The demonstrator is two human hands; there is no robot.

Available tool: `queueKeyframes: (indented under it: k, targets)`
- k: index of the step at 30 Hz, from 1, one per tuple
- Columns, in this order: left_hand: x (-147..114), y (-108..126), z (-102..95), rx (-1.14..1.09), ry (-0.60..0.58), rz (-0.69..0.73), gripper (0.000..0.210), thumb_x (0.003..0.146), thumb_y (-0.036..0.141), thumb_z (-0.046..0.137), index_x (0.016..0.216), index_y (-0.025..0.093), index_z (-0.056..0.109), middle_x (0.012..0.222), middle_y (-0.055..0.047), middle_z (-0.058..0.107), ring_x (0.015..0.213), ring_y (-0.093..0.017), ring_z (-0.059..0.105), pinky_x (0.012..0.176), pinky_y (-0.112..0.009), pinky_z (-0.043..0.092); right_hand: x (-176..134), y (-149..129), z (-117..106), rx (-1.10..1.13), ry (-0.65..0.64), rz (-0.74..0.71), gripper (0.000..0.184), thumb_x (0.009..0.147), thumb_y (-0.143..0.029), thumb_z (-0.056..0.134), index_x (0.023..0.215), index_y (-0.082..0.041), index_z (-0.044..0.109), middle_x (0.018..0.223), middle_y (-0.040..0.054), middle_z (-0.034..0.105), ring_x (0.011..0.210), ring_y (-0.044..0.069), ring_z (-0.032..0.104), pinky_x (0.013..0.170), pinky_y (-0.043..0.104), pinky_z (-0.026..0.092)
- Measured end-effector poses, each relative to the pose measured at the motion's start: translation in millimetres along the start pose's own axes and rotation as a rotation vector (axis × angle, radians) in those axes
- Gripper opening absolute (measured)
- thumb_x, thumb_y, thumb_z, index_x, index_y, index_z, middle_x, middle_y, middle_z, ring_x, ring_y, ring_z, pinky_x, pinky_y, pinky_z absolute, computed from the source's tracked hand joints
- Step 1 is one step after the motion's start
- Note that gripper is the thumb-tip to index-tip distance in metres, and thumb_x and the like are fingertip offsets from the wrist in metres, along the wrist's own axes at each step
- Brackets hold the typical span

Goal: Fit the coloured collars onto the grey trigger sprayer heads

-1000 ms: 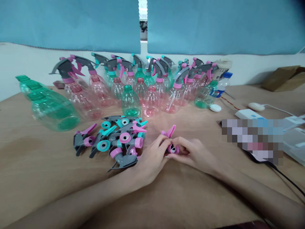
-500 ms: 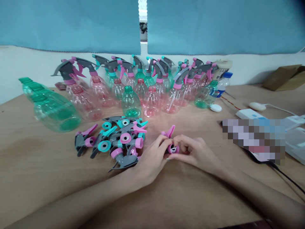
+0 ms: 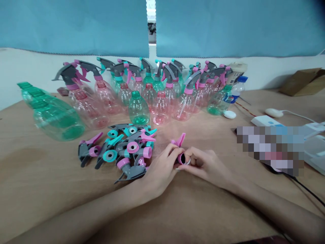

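Note:
My left hand (image 3: 162,166) is closed around a grey and pink trigger spray head (image 3: 179,139). The pink collar's dark opening faces right, towards my other hand. Between the thumb and fingers of my right hand (image 3: 203,162) is a small white ring (image 3: 188,161), just outside the collar's mouth. The grey body of the spray head is mostly covered by my left fingers. Just left of my hands lies a pile of loose spray heads (image 3: 130,169) with pink or turquoise collars; white discs show inside some of them.
Pink and green spray bottles (image 3: 161,113) stand along the back, many with heads fitted. Green bottles (image 3: 58,118) are at the left. On the right are a blurred-out phone (image 3: 273,149), a white power strip (image 3: 266,122), a blue-capped bottle (image 3: 237,91) and a brown box (image 3: 302,83).
The white ring, inside the pink collar before, is now outside it in my right fingers. The collar's opening looks dark now. My left hand keeps its hold.

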State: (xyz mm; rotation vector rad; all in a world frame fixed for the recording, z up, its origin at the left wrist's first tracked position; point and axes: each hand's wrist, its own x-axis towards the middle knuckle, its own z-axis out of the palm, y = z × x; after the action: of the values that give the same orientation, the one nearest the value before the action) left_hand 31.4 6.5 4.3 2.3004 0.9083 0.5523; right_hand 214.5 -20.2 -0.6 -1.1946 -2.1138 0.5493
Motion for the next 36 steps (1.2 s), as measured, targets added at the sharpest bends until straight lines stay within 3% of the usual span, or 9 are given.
queueKeyframes:
  k: [5, 9, 13, 17, 21, 28, 33, 36]
  targets:
    - [-0.9, 1.3, -1.0, -0.030, 0.028, 0.007, 0.021, 0.090, 0.018, 0.050, 0.111, 0.020, 0.050, 0.109, -0.006, 0.050, 0.096, -0.021, 0.056, 0.082, -0.037, 0.050, 2.2, -2.8, -3.5, 0.058, 0.029, 0.056, 0.027, 0.084, -0.044, 0.059, 0.073, -0.020, 0.051, 0.061, -0.0036, 0.056, 0.052, 0.009, 0.049, 0.049, 0.020, 0.038]
    - [-1.0, 0.5, -0.5, -0.045, 0.039, 0.008, 0.019, 0.092, 0.019, 0.048, 0.110, 0.022, 0.050, 0.110, -0.005, 0.050, 0.095, -0.020, 0.055, 0.081, -0.036, 0.049, 4.4, -6.1, -5.3, 0.121, 0.073, 0.120, 0.030, 0.088, -0.038, 0.053, 0.066, -0.019, 0.051, 0.059, -0.0034, 0.056, 0.053, 0.009, 0.050, 0.050, 0.020, 0.039]
    - [-1.2, -0.4, 0.1, -0.071, 0.066, 0.008, 0.019, 0.091, 0.018, 0.050, 0.109, 0.022, 0.049, 0.109, -0.004, 0.051, 0.097, -0.019, 0.054, 0.083, -0.035, 0.047, 5.3, -2.2, -5.9, 0.238, 0.138, 0.173, 0.029, 0.084, -0.038, 0.059, 0.065, -0.019, 0.051, 0.059, -0.0032, 0.055, 0.054, 0.009, 0.051, 0.050, 0.021, 0.040]
    - [-2.2, 1.3, -1.1, -0.103, 0.088, -0.024, 0.018, 0.091, 0.017, 0.051, 0.108, 0.022, 0.050, 0.108, -0.003, 0.052, 0.097, -0.018, 0.054, 0.084, -0.033, 0.045, 6.9, 8.0, -6.9, 0.459, 0.313, 0.244, 0.023, 0.077, -0.036, 0.069, 0.078, -0.020, 0.053, 0.072, -0.0009, 0.062, 0.066, 0.013, 0.062, 0.061, 0.025, 0.049]
    - [-2.7, 3.0, -2.9, -0.136, 0.092, -0.046, 0.020, 0.090, 0.016, 0.051, 0.109, 0.023, 0.052, 0.107, -0.002, 0.053, 0.094, -0.017, 0.055, 0.082, -0.031, 0.045, 8.6, 14.1, -6.6, 0.511, 0.409, 0.276, 0.034, 0.077, -0.036, 0.069, 0.104, -0.021, 0.054, 0.075, 0.0012, 0.068, 0.076, 0.019, 0.067, 0.073, 0.034, 0.053]
    - [-2.7, 4.2, -4.1, -0.136, 0.121, -0.028, 0.020, 0.089, 0.019, 0.055, 0.109, 0.023, 0.054, 0.105, -0.002, 0.055, 0.090, -0.017, 0.055, 0.083, -0.031, 0.046, 8.3, 14.5, -4.5, 0.398, 0.296, 0.264, 0.021, 0.086, -0.037, 0.058, 0.097, -0.022, 0.068, 0.095, 0.0041, 0.072, 0.082, 0.019, 0.069, 0.077, 0.035, 0.054]
    - [-3.5, 3.4, -2.8, -0.116, 0.147, -0.005, 0.021, 0.084, 0.020, 0.062, 0.105, 0.022, 0.057, 0.097, 0.000, 0.057, 0.082, -0.015, 0.056, 0.076, -0.028, 0.047, 11.0, 24.0, -2.3, 0.379, 0.276, 0.325, 0.026, 0.090, -0.037, 0.050, 0.108, -0.026, 0.065, 0.106, 0.0026, 0.070, 0.093, 0.020, 0.067, 0.087, 0.038, 0.052]
    - [-3.7, 3.2, -2.2, -0.099, 0.177, 0.010, 0.024, 0.083, 0.020, 0.064, 0.106, 0.022, 0.059, 0.097, 0.000, 0.059, 0.083, -0.016, 0.058, 0.077, -0.028, 0.048, 12.6, 32.9, -0.5, 0.461, 0.223, 0.391, 0.031, 0.091, -0.036, 0.048, 0.118, -0.024, 0.058, 0.110, 0.0054, 0.068, 0.093, 0.020, 0.067, 0.082, 0.036, 0.055]
